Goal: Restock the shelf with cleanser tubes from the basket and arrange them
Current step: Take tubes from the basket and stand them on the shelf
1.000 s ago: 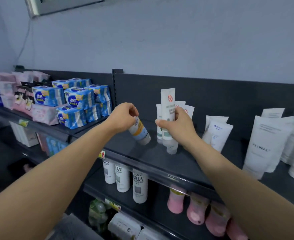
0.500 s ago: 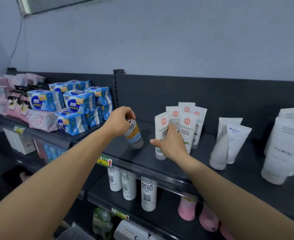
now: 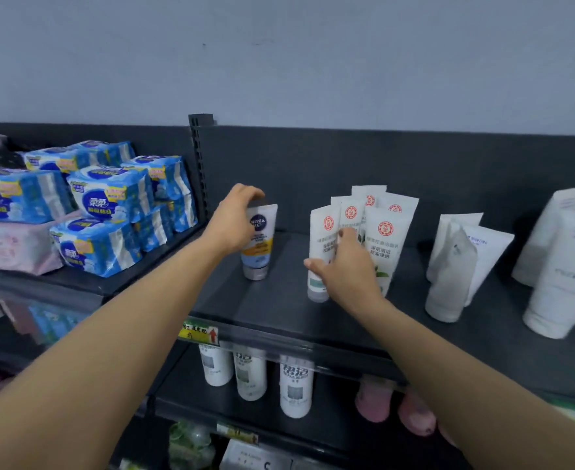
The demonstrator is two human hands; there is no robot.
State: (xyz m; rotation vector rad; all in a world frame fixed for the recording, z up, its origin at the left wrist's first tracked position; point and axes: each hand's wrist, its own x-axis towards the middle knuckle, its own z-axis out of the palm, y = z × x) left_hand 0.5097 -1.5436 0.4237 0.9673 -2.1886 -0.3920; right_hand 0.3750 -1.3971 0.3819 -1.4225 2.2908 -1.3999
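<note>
- Hands reach up from the lower corners of the frame to a dark shelf [image 3: 279,310] at the centre.
- Left hand [image 3: 233,222], a little left of centre, is closed over the top of a Nivea tube [image 3: 258,242]; the fingers curl over its crimped upper end, and the tube stands cap-down on the shelf, nearly upright.
- Right hand [image 3: 345,269], just right of centre, rests against a cluster of white tubes with red seals [image 3: 382,239]. Its thumb sticks out to the left and its fingers lie on the front tubes; I cannot tell whether it actually clasps one.
- That cluster stands cap-down, the tubes leaning on one another, apart from the Nivea tube with bare shelf between them.
- Further right sit plain white tubes [image 3: 462,266], and at the right edge larger white tubes [image 3: 564,276], blurred.
- Upper left of the frame holds stacked blue packs [image 3: 106,195] over pink packs [image 3: 11,245].
- Below the shelf, white bottles [image 3: 296,385] stand in a row, with pink bottles [image 3: 374,401] to their right.
</note>
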